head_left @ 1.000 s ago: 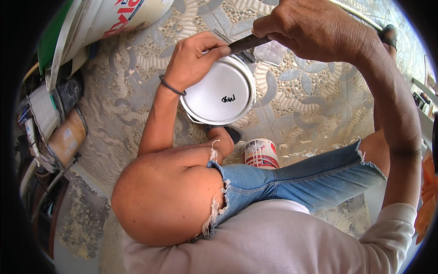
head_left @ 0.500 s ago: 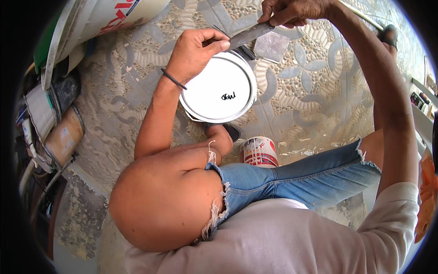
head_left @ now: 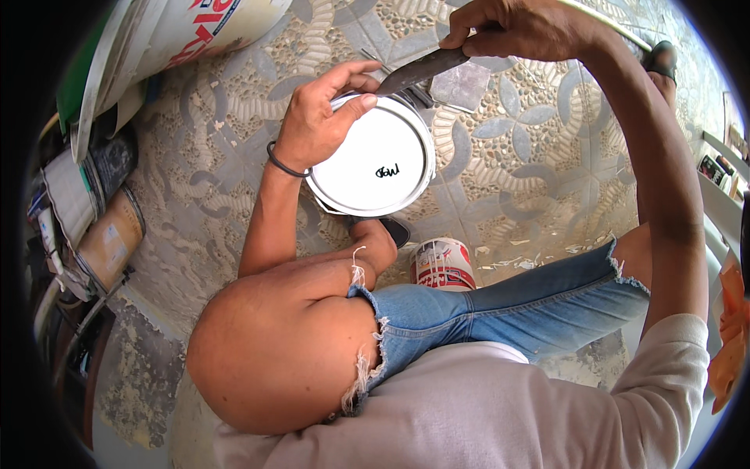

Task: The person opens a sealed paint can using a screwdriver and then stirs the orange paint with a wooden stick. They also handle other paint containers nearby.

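Note:
A white round lidded bucket point(head_left: 383, 180) with black handwriting on its lid sits before me. My left hand point(head_left: 324, 113) is at its upper-left rim, thumb on the edge and fingers curled over it, a dark band on the wrist. My right hand point(head_left: 516, 31) grips a dark, flat blade-like tool point(head_left: 418, 72), whose far end touches the rim beside my left thumb. Beyond the bucket lies a grey square piece point(head_left: 461, 84), with some thin dark items partly hidden under the tool.
A small red-and-white can point(head_left: 443, 264) stands near my legs. Large pails point(head_left: 195, 35) and stacked containers point(head_left: 109, 234) line the left side. An orange item point(head_left: 730, 328) is at the right edge. My feet rest on the patterned tile floor point(head_left: 516, 172).
My left hand has moved slightly down and its fingers have loosened from the tool's end onto the rim. The tool's tip has dropped to the rim; my right hand has shifted slightly.

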The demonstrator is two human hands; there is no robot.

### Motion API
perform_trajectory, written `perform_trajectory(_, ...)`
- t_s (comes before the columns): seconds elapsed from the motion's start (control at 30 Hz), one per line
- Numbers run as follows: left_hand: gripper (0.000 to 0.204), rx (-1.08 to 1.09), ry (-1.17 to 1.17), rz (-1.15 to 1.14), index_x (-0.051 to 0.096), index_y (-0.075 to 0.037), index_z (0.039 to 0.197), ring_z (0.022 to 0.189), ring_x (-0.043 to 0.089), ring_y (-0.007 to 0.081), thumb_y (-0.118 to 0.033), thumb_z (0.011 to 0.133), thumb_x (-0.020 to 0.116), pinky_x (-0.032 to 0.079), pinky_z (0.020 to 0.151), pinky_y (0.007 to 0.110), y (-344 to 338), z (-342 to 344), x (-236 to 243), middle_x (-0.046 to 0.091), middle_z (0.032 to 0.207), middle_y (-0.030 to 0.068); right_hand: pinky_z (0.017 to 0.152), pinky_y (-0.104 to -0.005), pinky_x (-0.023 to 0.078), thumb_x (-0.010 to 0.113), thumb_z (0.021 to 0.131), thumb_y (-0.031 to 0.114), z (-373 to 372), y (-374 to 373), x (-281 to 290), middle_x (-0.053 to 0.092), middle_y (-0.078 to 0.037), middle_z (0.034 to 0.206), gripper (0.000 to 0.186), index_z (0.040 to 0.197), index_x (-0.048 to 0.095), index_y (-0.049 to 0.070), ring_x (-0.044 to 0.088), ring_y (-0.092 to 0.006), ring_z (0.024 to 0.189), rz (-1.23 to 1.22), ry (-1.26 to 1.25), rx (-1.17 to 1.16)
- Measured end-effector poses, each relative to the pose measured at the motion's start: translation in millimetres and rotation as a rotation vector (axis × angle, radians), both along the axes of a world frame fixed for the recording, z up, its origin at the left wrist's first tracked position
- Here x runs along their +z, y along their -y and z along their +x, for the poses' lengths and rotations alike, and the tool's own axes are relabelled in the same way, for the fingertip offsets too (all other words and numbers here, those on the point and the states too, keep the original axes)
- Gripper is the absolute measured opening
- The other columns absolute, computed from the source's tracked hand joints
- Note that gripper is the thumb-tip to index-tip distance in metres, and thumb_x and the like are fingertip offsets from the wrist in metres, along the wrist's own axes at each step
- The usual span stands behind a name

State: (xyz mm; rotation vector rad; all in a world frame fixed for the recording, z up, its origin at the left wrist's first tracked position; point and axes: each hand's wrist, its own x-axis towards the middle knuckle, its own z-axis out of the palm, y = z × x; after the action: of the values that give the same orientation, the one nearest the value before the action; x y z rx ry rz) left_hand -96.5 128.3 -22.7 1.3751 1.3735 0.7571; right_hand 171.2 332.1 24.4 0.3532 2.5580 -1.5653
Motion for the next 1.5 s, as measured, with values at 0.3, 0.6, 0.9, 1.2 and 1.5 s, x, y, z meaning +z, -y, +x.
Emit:
perform_trajectory(0.3,0.018,-0.064,-0.056,0.236,0.079,-0.003,0.108,0.075,0.069,0.0175,0.001,0.093,0.070,0.053,0.068,0.030,-5.6,1.4,-7.4,0.073,0.086,0.0091,0.062,-0.0409,0.060,0.067,0.091,0.005,-52.2,67.7,115.5,0.072,-0.014,0.072,0.008,0.087,0.072,0.001,0.076,-0.0269,0.074,0.770,0.300,0.308)
perform_trajectory(0.6,0.019,-0.044,-0.153,0.217,0.078,-0.004,0.111,0.076,0.070,0.0253,-0.006,0.094,0.070,0.054,0.070,0.035,-10.8,11.7,-13.7,0.073,0.087,0.0112,0.060,-0.0304,0.049,0.073,0.095,0.007,-20.0,-7.7,19.2,0.069,-0.004,0.074,0.015,0.109,0.078,0.005,0.061,-0.0118,0.066,-0.090,0.287,0.034)
perform_trajectory(0.9,0.012,0.031,-0.089,0.233,0.080,-0.001,0.101,0.077,0.070,0.0135,-0.007,0.092,0.077,0.055,0.070,0.027,-6.0,5.0,-3.9,0.073,0.083,0.0065,0.048,-0.0253,0.044,0.079,0.095,0.008,3.5,-21.9,-103.1,0.069,-0.004,0.071,0.016,0.111,0.079,0.004,0.058,-0.0092,0.056,-0.827,0.370,-0.161)
perform_trajectory(1.2,0.017,-0.044,-0.190,0.439,0.080,-0.003,0.102,0.079,0.074,0.0221,-0.008,0.086,0.083,0.057,0.069,0.033,6.1,1.5,-6.9,0.075,0.088,0.0085,0.057,-0.0311,0.051,0.072,0.098,0.010,3.6,22.9,8.3,0.070,-0.005,0.073,0.016,0.111,0.077,0.005,0.063,-0.0146,0.061,-0.048,0.185,-0.132)
perform_trajectory(1.5,0.014,-0.031,-0.015,0.265,0.080,-0.003,0.105,0.072,0.066,0.0175,-0.005,0.093,0.075,0.051,0.066,0.032,-6.6,1.2,-14.1,0.072,0.083,0.0094,0.069,-0.0449,0.058,0.065,0.092,0.006,-61.5,58.2,107.3,0.074,-0.014,0.080,0.014,0.102,0.075,0.008,0.074,-0.0325,0.077,0.610,0.560,0.156)
